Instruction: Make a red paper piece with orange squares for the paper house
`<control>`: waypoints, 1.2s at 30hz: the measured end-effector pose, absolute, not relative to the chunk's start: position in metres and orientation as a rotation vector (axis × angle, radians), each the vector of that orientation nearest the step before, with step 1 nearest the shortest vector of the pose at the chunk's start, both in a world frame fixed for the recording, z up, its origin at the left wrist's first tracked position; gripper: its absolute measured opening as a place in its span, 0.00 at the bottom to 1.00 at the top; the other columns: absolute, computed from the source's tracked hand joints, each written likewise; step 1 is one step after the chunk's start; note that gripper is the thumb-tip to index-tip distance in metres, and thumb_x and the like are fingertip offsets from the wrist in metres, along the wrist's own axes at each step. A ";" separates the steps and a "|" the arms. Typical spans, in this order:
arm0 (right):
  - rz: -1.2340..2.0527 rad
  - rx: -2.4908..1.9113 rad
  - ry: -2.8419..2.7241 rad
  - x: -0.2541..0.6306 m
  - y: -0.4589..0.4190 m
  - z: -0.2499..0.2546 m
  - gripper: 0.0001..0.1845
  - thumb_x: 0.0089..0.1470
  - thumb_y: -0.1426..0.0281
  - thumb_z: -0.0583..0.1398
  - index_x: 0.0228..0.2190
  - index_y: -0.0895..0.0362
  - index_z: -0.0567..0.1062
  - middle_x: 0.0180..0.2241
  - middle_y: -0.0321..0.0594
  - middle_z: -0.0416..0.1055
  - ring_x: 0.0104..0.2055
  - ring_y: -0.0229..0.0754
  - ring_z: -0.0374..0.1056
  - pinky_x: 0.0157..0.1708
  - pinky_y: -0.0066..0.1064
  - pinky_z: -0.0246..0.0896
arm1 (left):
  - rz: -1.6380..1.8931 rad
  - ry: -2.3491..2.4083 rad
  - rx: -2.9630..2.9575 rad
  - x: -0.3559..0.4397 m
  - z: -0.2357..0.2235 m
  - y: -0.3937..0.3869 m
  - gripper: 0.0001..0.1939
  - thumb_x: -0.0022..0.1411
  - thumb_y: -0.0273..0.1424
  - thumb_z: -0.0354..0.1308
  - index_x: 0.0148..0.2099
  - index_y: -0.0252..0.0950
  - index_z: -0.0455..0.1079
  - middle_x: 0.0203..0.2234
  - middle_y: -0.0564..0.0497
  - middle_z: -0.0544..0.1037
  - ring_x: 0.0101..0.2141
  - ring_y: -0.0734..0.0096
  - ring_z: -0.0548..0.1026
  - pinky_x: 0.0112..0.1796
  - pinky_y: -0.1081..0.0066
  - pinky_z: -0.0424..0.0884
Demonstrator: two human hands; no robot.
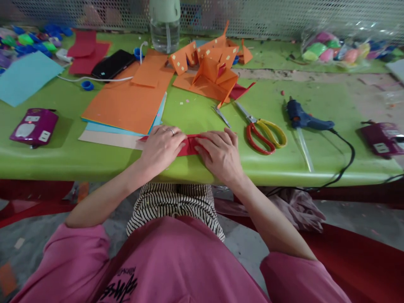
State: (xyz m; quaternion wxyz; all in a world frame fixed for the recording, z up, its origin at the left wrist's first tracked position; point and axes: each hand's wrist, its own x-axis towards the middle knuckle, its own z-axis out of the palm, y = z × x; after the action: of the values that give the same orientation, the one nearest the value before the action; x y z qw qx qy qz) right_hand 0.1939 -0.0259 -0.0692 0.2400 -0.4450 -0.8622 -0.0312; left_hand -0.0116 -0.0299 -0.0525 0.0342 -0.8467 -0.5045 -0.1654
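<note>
A folded strip of red paper (188, 146) lies near the table's front edge. My left hand (161, 147) presses on its left part, fingers together and a ring on one of them. On the right part, my right hand (220, 153) has its fingers curled over the paper, the thumb at the lower edge. A crease line shows between the hands; both ends of the strip are mostly covered. Scissors (263, 132) with one red and one yellow handle rest to the right of my right hand. Beyond my left hand sits a stack of orange paper (126, 105) over blue and pale sheets.
Folded orange paper pieces (217, 78) stand at the back middle, beside a water bottle (164, 29). A glue gun (307, 118) with a black cord lies on the right. Purple boxes (34, 127) sit at both sides; a black phone (112, 64) lies back left.
</note>
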 end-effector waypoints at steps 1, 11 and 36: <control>-0.072 -1.219 -2.357 0.194 -0.026 -0.070 0.14 0.66 0.64 0.55 0.45 0.51 0.79 0.47 0.40 0.79 0.49 0.46 0.69 0.61 0.46 0.49 | -0.497 -1.539 -2.606 -0.011 -0.053 -0.029 0.10 0.70 0.30 0.53 0.48 0.36 0.75 0.40 0.46 0.81 0.41 0.60 0.78 0.46 0.59 0.69; -0.107 -1.254 -2.403 0.192 -0.029 -0.064 0.16 0.66 0.61 0.54 0.47 0.54 0.78 0.47 0.43 0.78 0.47 0.48 0.68 0.62 0.50 0.49 | -0.215 -1.419 -2.691 -0.015 -0.049 -0.024 0.14 0.71 0.27 0.49 0.48 0.32 0.76 0.36 0.45 0.78 0.39 0.61 0.77 0.42 0.62 0.71; -0.330 -1.193 -2.650 0.201 -0.043 -0.052 0.22 0.66 0.57 0.53 0.51 0.59 0.74 0.43 0.44 0.79 0.41 0.48 0.67 0.57 0.45 0.47 | -0.362 -1.072 -2.803 -0.029 -0.038 -0.026 0.11 0.69 0.30 0.55 0.48 0.30 0.74 0.44 0.41 0.80 0.44 0.58 0.77 0.47 0.59 0.72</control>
State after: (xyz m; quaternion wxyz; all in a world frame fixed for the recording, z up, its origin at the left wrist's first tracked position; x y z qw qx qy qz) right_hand 0.2010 -0.0430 -0.0521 0.1082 -0.4055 -0.9007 -0.1120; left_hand -0.0292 -0.0255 -0.0381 0.0596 -0.9256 -0.3541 -0.1196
